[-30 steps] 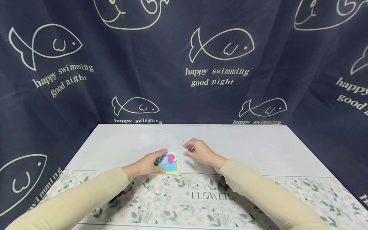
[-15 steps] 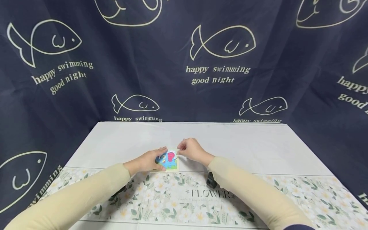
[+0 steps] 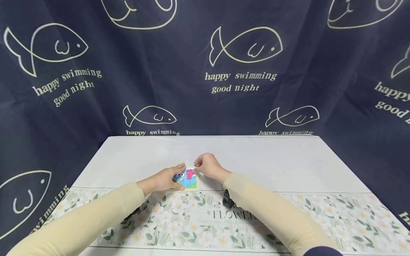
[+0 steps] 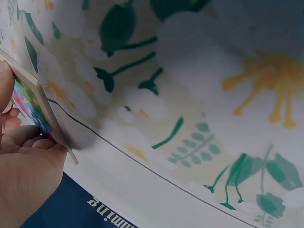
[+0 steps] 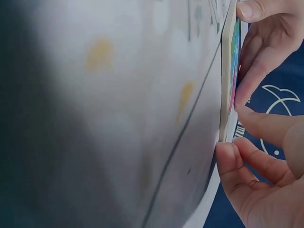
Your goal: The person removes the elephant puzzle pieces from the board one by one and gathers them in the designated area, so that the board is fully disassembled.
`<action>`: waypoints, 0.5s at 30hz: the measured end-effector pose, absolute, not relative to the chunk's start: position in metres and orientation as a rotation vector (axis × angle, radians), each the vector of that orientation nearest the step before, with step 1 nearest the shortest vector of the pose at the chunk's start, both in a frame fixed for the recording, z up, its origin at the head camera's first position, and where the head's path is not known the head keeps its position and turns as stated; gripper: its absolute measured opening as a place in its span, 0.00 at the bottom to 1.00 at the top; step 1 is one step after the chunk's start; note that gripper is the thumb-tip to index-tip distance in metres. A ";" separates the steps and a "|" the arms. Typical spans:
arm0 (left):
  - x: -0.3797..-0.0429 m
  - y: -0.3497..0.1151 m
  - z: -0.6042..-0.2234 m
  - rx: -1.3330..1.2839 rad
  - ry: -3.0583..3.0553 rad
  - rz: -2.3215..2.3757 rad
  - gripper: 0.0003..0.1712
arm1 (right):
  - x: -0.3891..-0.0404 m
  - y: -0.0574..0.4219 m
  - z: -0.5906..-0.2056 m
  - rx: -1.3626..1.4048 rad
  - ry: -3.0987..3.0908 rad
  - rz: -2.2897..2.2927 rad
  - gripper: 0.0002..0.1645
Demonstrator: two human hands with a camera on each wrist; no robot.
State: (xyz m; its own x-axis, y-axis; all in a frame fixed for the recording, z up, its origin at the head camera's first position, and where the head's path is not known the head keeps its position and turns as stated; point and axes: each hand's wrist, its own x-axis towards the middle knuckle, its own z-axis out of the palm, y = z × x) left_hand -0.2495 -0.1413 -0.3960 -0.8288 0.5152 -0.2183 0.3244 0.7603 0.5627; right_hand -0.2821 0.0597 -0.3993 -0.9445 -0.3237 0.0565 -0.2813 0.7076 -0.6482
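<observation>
Pic puzzle board point(image 3: 189, 185) is nr. the middle of the tablecloth point(image 3: 262, 156), by the line where its floral band point(image 3: 179, 213) meets plain white, between both hands. L hand point(image 3: 161, 179) grips it from the L side, fingers fairly wide: thumb at the near edge, fingertips toward the far one, hiding the L part of the pic. R hand point(image 3: 207, 165) is at the far R corner, fingers bent & narrow; in the R wrist view one fingertip is by the pink end of the pic, others by the board's end (can't tell if they pinch a piece or merely touch). Showing on the board: blue animal point(image 3: 184, 182), pink patch point(image 3: 190, 174), some green along the bottom, pale rim. Cream sleeves point(image 3: 89, 220) both sides, blk. object point(image 3: 227, 200) nr. the R wrist. Behind: navy cloth point(image 3: 192, 89) w/ fish outlines & "happy swimming good night" lettering point(image 3: 240, 76).
</observation>
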 end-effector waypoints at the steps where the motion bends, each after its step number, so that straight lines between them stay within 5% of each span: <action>1: -0.250 -0.141 -0.396 0.646 2.599 0.726 0.50 | -0.282 0.058 -0.399 -0.509 2.852 -1.052 0.11; 15: -0.249 -0.142 -0.398 0.639 2.615 0.749 0.50 | -0.282 0.047 -0.399 -0.454 2.966 -0.899 0.18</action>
